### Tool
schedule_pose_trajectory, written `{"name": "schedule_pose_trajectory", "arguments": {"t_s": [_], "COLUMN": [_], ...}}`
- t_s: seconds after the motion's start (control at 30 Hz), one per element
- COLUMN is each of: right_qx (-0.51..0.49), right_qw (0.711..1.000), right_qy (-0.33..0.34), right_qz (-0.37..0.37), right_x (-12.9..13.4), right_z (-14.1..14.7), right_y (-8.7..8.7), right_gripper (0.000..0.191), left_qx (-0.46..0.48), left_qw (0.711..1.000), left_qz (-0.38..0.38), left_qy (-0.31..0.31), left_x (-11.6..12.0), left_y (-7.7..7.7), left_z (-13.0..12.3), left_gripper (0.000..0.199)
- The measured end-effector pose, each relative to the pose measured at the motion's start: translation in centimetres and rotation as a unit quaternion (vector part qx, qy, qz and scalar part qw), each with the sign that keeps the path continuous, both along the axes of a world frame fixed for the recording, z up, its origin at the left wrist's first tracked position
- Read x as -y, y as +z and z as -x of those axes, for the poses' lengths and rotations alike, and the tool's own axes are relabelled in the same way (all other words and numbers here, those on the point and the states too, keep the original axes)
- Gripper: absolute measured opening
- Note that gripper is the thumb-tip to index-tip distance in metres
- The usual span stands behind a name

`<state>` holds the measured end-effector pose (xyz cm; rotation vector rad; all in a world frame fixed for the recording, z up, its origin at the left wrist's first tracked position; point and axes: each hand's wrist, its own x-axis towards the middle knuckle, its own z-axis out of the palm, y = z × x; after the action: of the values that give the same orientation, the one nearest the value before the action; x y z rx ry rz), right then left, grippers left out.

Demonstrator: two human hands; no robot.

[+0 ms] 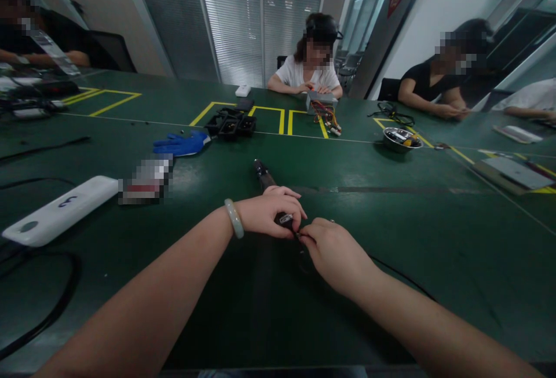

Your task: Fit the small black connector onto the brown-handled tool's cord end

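Observation:
My left hand [282,211], with a pale green bangle at the wrist, is wrapped around a long black handheld tool [263,175]. The tool lies slanted, its narrower end pointing away from me and its near end, with a small label, showing under my fingers. My right hand [332,250] is closed in a pinch at that near end, where a thin black cord [403,276] seems to come out and run to the right across the green table [347,331]. My fingers hide the exact spot they grip and most of the tool's middle.
To my left lie a white power strip [65,210], a phone-like slab [147,180], a blue glove [181,143] and black cables. Further off are black plastic parts [232,122], a metal bowl [402,139] of small parts and a grey box with coloured wires [321,102]. Several people sit around.

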<state>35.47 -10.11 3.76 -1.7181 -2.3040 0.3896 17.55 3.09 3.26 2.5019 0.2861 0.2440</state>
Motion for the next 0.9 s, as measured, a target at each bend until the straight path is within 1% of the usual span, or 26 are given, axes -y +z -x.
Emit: {"name": "schedule_pose_trajectory", "arguments": {"t_s": [0.13, 0.27, 0.4, 0.53, 0.73, 0.9], "right_qx": [-0.007, -0.045, -0.058, -0.053, -0.042, -0.038], "right_qw": [1.000, 0.999, 0.998, 0.998, 0.999, 0.999], "right_qy": [0.000, -0.014, -0.031, -0.015, 0.006, 0.013], "right_qz": [0.006, 0.009, 0.003, -0.005, -0.017, -0.025], "right_x": [0.03, -0.10, -0.17, -0.26, -0.34, -0.40], "right_z": [-0.17, -0.48, -0.76, -0.77, -0.70, -0.74], "right_y": [0.00, 0.32, 0.70, 0.62, 0.28, 0.00], "right_gripper": [0.025, 0.017, 0.008, 0.007, 0.010, 0.009], "left_qx": [-0.008, -0.014, -0.016, -0.020, -0.007, 0.004], "left_qw": [1.000, 1.000, 1.000, 1.000, 1.000, 1.000], "left_qz": [0.002, 0.002, -0.002, -0.008, -0.015, -0.028], "left_qy": [0.000, 0.003, -0.005, -0.005, -0.010, -0.012], "left_x": [-0.02, -0.04, -0.03, 0.01, 0.06, 0.15], "left_y": [0.00, -0.06, -0.03, 0.08, 0.07, 0.00], "left_z": [0.05, 0.15, 0.17, 0.10, -0.03, -0.28], "left_gripper": [0.015, 0.019, 0.021, 0.020, 0.016, 0.018]}}
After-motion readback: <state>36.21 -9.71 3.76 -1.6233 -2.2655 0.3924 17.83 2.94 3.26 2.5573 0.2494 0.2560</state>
